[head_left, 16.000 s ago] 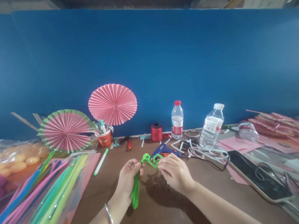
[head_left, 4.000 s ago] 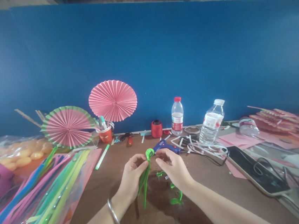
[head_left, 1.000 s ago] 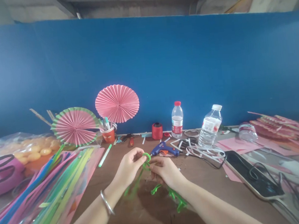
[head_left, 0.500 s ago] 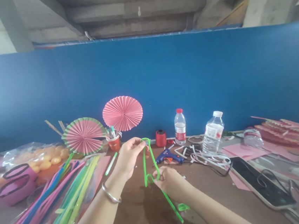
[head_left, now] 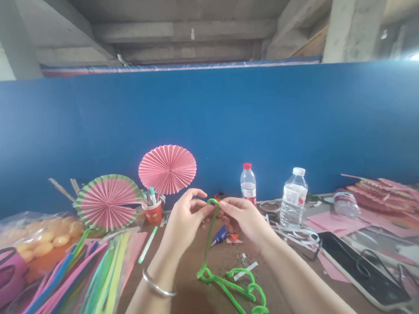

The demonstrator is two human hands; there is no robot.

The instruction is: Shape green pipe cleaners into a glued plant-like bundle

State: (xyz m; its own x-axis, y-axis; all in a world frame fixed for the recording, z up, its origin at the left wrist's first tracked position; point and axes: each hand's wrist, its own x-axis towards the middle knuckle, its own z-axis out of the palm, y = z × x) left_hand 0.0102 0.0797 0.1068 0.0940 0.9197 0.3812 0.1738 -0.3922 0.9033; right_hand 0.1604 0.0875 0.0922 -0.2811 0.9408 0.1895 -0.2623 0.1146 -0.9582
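Note:
A bright green pipe cleaner (head_left: 207, 243) hangs from between my two hands, its top bent into a small arch. My left hand (head_left: 186, 223), with a silver bangle on the wrist, pinches one side of the arch. My right hand (head_left: 247, 220) pinches the other side, close to the left fingertips. Lower down the pipe cleaner is twisted into a little loop, and straight green lengths run from it toward the lower right. A curled green piece (head_left: 257, 290) lies there; whether it is joined on, I cannot tell. Behind my right hand, a blue glue gun (head_left: 220, 236) is mostly hidden.
At left lie colourful pipe cleaners (head_left: 99, 286), a green-capped marker (head_left: 147, 244) and a bag of orange balls (head_left: 43, 237). Pink paper fans (head_left: 168, 168) and a pen cup (head_left: 153, 212) stand behind. Bottles (head_left: 294, 198), white strips and a phone (head_left: 364, 270) occupy the right.
My right hand has moved up from the lower loop to the top bend, beside my left hand. The pipe cleaner's looped part now hangs lower, and the curled green piece shows more fully.

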